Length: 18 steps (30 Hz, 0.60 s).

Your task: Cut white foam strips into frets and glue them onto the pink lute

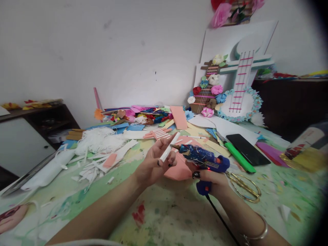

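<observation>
My left hand (156,160) pinches a white paper strip (167,150), tilted up and to the right. In my right hand (214,181) is a blue glue gun (202,155), its small red light showing and its black cord running down toward me. The gun's nozzle points left and is at the strip; whether it touches I cannot tell. Below and behind the hands lies a salmon-pink paper shape (178,171) like a guitar body, partly hidden by them. Its neck (161,133) carries several white crossbars.
Gold-handled scissors (244,188), a green cutter (239,157) and a black phone (247,148) lie to the right. White paper scraps (92,171) and shredded strands (98,140) are on the left. Decorated paper guitars (241,89) lean on the wall. A hand (12,217) shows at lower left.
</observation>
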Each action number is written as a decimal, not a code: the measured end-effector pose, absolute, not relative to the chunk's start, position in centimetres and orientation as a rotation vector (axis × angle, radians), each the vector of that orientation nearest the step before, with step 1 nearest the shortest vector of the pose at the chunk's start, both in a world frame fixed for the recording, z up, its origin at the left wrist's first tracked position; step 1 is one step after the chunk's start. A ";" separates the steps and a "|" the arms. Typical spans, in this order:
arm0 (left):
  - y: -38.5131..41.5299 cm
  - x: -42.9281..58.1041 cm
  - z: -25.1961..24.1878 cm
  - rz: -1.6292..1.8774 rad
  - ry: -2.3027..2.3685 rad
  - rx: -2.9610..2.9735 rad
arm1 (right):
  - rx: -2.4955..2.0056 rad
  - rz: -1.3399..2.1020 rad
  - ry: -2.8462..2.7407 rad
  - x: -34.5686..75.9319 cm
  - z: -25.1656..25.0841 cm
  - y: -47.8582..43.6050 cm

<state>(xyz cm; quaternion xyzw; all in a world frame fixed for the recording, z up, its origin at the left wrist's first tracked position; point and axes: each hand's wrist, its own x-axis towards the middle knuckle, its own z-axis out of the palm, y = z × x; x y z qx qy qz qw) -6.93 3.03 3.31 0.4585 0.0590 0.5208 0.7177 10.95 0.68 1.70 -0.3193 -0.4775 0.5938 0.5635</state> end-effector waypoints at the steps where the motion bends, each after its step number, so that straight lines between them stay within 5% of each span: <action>1: 3.0 -6.9 3.3 1.156 0.136 1.010 | -0.752 1.402 -1.117 10.9 1.9 0.6; 18: 3.0 -7.1 3.2 1.154 0.246 0.952 | -0.681 1.503 -1.252 11.4 0.8 0.4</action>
